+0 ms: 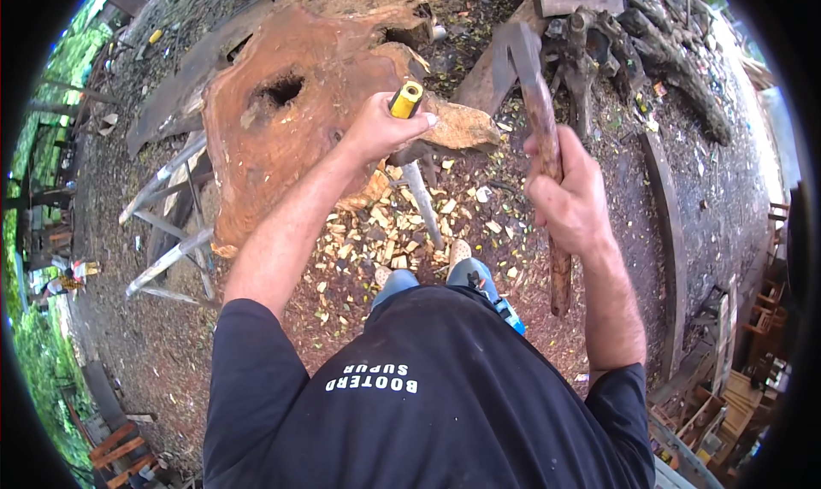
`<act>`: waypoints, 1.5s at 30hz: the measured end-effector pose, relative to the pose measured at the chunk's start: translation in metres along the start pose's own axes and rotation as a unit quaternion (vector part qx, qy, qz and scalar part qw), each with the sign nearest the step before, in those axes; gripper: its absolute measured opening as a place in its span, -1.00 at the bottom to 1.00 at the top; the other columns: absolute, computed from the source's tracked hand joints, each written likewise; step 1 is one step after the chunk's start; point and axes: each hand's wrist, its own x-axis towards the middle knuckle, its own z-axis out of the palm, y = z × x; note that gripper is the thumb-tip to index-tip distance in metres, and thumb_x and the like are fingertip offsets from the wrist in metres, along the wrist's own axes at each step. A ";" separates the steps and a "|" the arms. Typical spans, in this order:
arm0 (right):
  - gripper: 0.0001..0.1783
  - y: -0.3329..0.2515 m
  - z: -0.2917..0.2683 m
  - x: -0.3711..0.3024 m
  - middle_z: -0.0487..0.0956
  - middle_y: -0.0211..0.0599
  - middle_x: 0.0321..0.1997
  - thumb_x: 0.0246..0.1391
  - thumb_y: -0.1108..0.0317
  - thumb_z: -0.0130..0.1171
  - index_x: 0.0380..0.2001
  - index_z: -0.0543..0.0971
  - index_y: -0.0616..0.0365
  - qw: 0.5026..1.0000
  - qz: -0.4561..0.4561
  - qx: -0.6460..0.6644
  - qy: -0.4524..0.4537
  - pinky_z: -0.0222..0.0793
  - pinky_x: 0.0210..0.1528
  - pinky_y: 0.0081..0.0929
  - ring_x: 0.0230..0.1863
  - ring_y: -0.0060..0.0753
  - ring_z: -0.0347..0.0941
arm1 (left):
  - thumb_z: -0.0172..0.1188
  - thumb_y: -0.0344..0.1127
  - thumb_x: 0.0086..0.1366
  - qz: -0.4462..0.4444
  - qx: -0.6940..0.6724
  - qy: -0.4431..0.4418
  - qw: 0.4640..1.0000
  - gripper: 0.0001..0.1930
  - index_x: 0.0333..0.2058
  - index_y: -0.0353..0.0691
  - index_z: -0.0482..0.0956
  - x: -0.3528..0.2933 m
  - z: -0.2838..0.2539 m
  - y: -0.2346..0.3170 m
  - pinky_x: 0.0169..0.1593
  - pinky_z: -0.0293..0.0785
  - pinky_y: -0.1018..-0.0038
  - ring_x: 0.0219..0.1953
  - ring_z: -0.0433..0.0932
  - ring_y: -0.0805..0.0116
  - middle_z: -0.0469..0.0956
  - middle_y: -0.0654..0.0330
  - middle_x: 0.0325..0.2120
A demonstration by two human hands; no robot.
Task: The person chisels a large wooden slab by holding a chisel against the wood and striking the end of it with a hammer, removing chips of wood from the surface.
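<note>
Live-edge wood slab (256,160), reddish brown with a dark hollow in its top, lies ahead and to the left of a standing person, with pale metal legs (162,179) showing at its left side. The person's left hand (381,132) is closed around a yellow-handled tool (409,101), seen almost end-on at the slab's right side, beside a pale, rough-cut spur (462,128). Its working end is hidden, so whether it touches wood cannot be told. The right hand (571,191) is wrapped tightly around the wooden shaft of an axe (540,113), raised well apart from the slab, head pointing away from the body. Pale wood chips (402,232) cover the ground between the slab and the person's shoes (459,251).

The likeliest harm would be to the left hand: the handle end stands only slightly above the thumb, so an off-centre blow could land on the fingers. A tilted tool could skid off the edge, and a hard strike might split the spur. Loose chips could also roll underfoot and upset balance.
</note>
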 end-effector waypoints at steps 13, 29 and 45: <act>-0.72 -0.043 0.021 0.033 0.56 -0.03 -0.53 -0.01 0.37 0.11 -0.23 0.41 0.28 0.990 0.038 -0.105 -0.086 0.45 -0.42 -0.18 -0.51 -0.26 0.53 | 0.38 -0.29 0.16 0.010 -0.032 0.057 0.998 -0.78 -0.47 -0.16 0.47 -0.007 -0.003 -0.008 -0.60 0.28 0.63 -0.62 0.37 0.68 0.44 0.43 -0.61; -0.73 -0.027 0.013 0.027 0.51 -0.31 -0.51 0.02 0.43 0.07 -0.18 0.39 0.26 0.992 -0.104 0.044 0.060 0.38 -0.58 -0.44 -0.57 -0.55 0.40 | 0.35 -0.33 0.16 0.068 0.018 0.033 0.997 -0.78 -0.51 -0.17 0.45 0.005 0.006 -0.019 -0.60 0.20 0.58 -0.66 0.32 0.67 0.40 0.44 -0.68; -0.65 0.004 0.046 0.033 0.59 0.07 -0.45 0.01 0.35 0.09 -0.13 0.40 0.30 0.992 -0.071 -0.085 0.066 0.55 -0.34 -0.13 -0.42 0.00 0.60 | 0.35 -0.31 0.16 0.044 0.061 0.037 0.996 -0.80 -0.46 -0.17 0.47 0.014 0.012 -0.026 -0.60 0.24 0.59 -0.68 0.34 0.65 0.40 0.42 -0.69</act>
